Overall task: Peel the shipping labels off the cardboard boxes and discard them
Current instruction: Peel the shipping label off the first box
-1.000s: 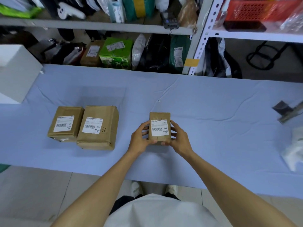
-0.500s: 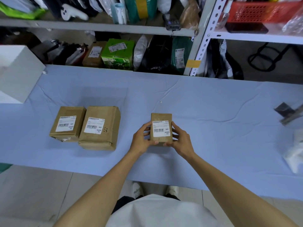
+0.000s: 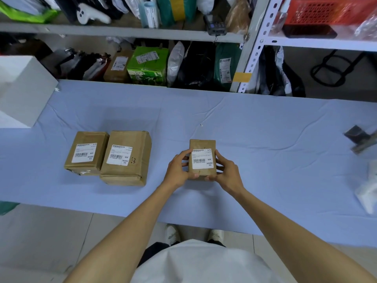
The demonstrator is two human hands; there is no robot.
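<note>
A small brown cardboard box (image 3: 202,144) is held between both hands just above the blue table (image 3: 265,139). Its white shipping label (image 3: 203,159) faces up and lies flat on the box. My left hand (image 3: 178,169) grips the box's left side, thumb at the near edge. My right hand (image 3: 225,170) grips the right side the same way. Two more brown boxes lie to the left: a small one (image 3: 86,154) and a larger one (image 3: 126,157), each with a white label on top.
A white block (image 3: 22,88) stands at the table's far left. At the right edge lie a dark tool (image 3: 360,137) and white crumpled material (image 3: 369,193). Behind the table, metal shelves (image 3: 251,58) hold parcels, bags and a red basket (image 3: 326,11).
Both hands keep hold of the small box; it has shifted only slightly. The two boxes on the left have not moved.
</note>
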